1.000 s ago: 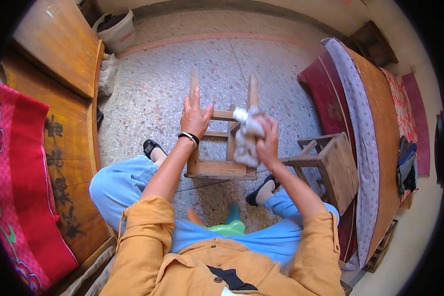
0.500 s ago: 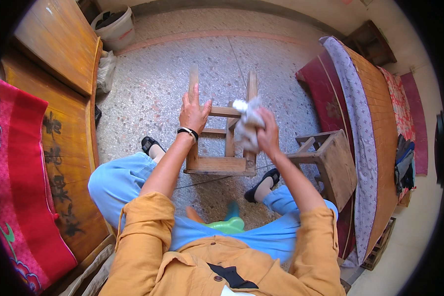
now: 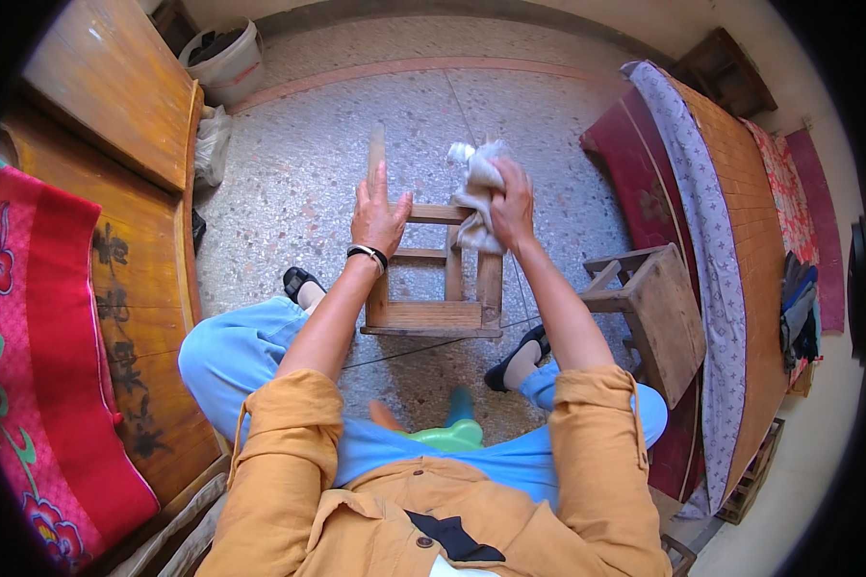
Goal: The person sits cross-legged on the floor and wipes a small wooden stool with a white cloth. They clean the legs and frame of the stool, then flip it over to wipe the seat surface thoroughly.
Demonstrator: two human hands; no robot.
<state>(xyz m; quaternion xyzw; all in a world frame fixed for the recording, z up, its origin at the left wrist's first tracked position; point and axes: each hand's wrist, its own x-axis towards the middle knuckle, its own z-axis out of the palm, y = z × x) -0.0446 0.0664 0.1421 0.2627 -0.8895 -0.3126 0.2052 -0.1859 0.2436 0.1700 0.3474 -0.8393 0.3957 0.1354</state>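
Clutching rag (image 3: pixel 479 188) in right hand (image 3: pixel 513 209) against stool (image 3: pixel 425 315) between shoes (image 3: pixel 300 283), hiding much of right leg (image 3: pixel 490 277). Resting left hand (image 3: pixel 379 227) on left leg (image 3: pixel 376 149); can't tell if gripping, underside hidden.

Two wooden stools: one upturned stool (image 3: pixel 423 315) at the centre, one second stool (image 3: pixel 666 313) at three o'clock. Two hands, the left hand (image 3: pixel 379 223) at eleven and the right hand (image 3: pixel 513 205) between one and two. One rag (image 3: pixel 480 197) at one. Two black shoes (image 3: pixel 301 280), at nine and four. One green plastic seat (image 3: pixel 449 437) at six. One plastic bag (image 3: pixel 212 146) at ten, one bucket (image 3: pixel 239 75) nearer eleven. One bed (image 3: pixel 731 197) at three.
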